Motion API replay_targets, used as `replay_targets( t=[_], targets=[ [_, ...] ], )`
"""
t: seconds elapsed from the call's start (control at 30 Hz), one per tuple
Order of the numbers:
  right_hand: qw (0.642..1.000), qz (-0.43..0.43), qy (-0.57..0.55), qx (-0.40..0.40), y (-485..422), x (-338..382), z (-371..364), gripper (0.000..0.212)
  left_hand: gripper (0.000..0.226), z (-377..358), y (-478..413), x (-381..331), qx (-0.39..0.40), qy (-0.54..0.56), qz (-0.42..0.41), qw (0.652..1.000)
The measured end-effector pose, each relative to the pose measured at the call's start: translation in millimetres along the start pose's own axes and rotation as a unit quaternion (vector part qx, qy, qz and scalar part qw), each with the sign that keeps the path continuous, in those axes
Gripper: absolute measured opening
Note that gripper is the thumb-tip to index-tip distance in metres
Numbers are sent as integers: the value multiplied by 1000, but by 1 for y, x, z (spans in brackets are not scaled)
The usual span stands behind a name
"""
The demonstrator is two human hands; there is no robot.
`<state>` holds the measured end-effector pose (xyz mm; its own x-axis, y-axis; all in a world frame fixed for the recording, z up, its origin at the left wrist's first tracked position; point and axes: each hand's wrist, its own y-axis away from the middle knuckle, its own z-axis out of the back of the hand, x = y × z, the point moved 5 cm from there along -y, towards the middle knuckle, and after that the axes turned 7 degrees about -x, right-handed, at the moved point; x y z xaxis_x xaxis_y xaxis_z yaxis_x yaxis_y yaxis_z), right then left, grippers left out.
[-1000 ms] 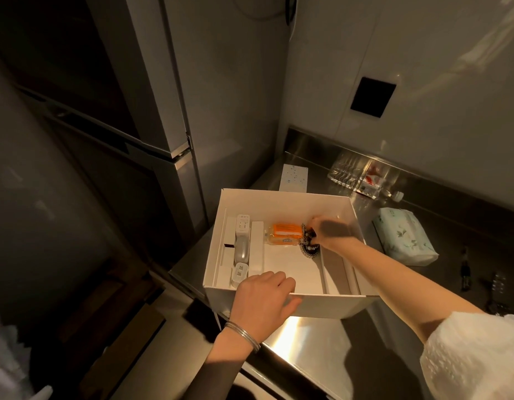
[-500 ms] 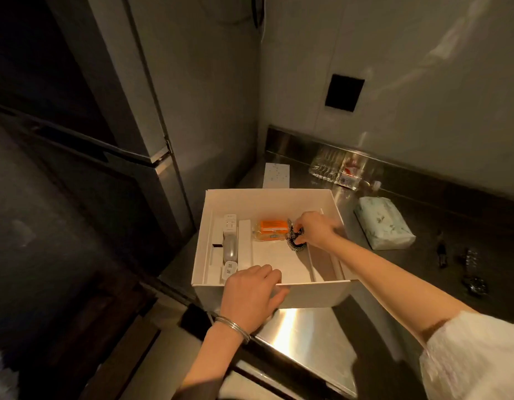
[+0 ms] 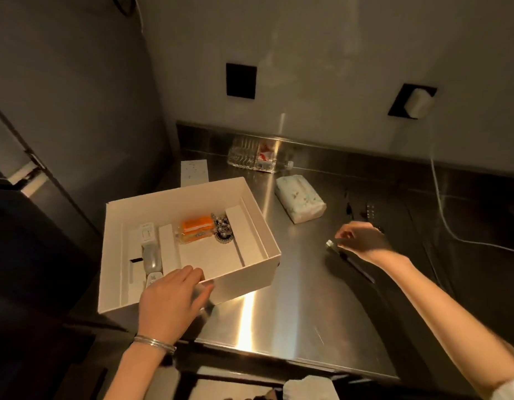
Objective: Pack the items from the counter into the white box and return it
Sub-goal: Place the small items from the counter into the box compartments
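Observation:
The open white box (image 3: 250,272) sits on the steel counter (image 3: 307,298) at its left end. Inside it lie an orange packet (image 3: 196,230), a dark beaded ornament (image 3: 223,231), a white plug (image 3: 147,232) and a grey oblong item (image 3: 151,259). My left hand (image 3: 170,298) grips the box's near wall. To the right of the box, my right hand (image 3: 362,241) hovers low over the counter. Its fingers are pinched on a slim dark item with a pale tip (image 3: 330,243).
A tissue pack (image 3: 300,202) lies behind the box on the right, with a clear plastic bottle (image 3: 258,157) on its side by the wall. A white card (image 3: 194,172), small dark bits (image 3: 370,210) and a white cable (image 3: 440,203) also lie on the counter. A tall fridge (image 3: 33,174) stands to the left.
My right hand has left the beaded ornament in the box and moved right, out over the counter. The left hand stays on the box's near wall. The view has swung right.

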<state>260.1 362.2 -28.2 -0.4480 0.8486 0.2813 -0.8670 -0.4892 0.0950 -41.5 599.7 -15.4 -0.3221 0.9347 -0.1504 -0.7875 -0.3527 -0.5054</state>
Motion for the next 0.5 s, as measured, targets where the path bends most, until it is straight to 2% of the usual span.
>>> replay_targets(
  t=[0.27,0.4,0.5],
  targets=[
    [997,-19,68,36,1,-30,-48,22,39,-1,3,0,11,-3,-9,1000],
    [997,-38,72,19,0,-35,-57,17,41,0,2,0,9,0,-5,1000],
    [997,-45,39,52,-2,-30,-58,25,44,1,3,0,1,-4,-13,1000]
  ],
)
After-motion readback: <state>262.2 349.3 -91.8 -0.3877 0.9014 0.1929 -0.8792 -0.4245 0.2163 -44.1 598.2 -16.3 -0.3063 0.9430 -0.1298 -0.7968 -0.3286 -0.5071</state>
